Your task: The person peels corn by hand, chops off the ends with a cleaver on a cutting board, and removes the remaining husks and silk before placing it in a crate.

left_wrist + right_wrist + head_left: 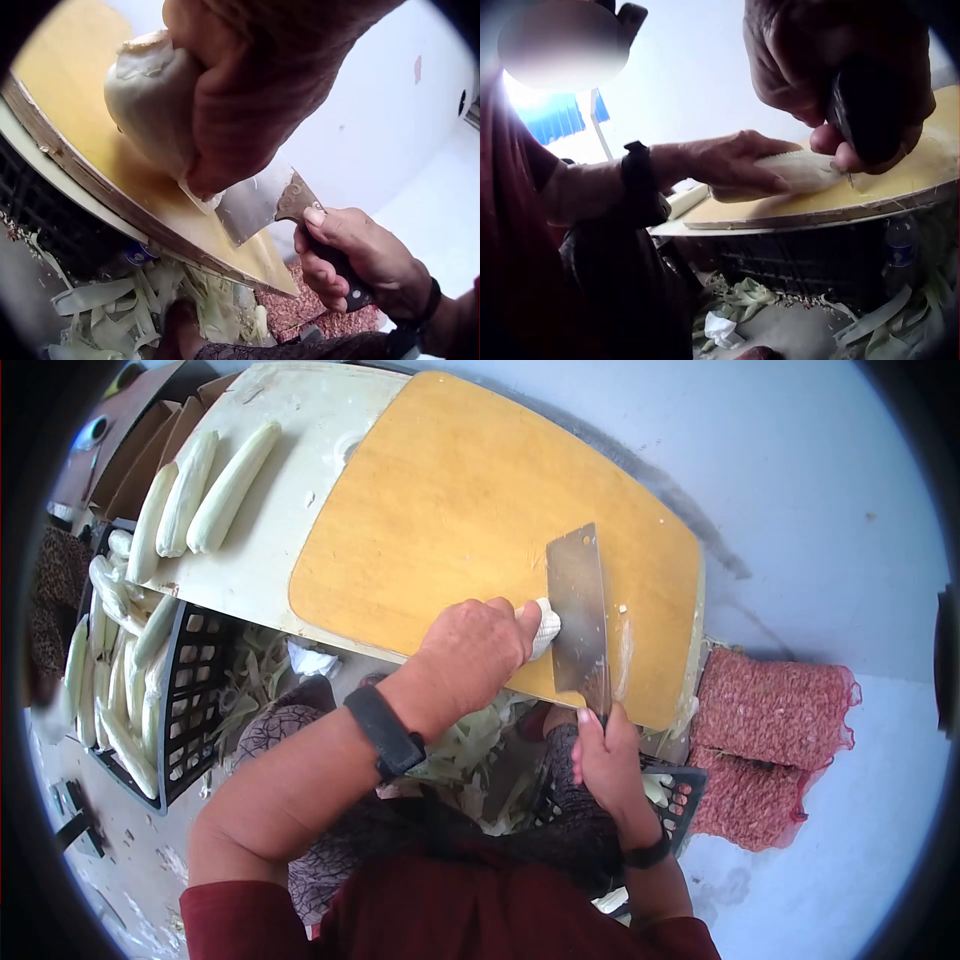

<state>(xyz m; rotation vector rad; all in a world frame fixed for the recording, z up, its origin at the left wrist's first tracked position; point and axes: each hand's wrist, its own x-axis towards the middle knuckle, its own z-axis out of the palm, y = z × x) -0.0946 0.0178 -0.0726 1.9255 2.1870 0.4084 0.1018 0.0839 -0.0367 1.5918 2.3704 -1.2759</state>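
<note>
My left hand (475,650) grips an ear of corn (546,628) against the yellow cutting board (420,510). In the left wrist view the pale husk of the ear (150,105) bulges out beside the palm. My right hand (608,755) holds a cleaver (578,615) by its dark handle (334,262), fingers wrapped round it. The broad blade stands right at the ear's tip, its lower corner near the board. From the right wrist view, the ear (802,171) lies flat under the left hand, and the right hand (847,82) hides most of the cleaver.
Several pale ears of corn (232,490) lie on the white tabletop (310,420) at the left. More fill a black crate (185,710) below. Red mesh sacks (770,710) stand at the right. Stripped husks (97,322) litter the floor, with a plastic bottle (901,247) under the table.
</note>
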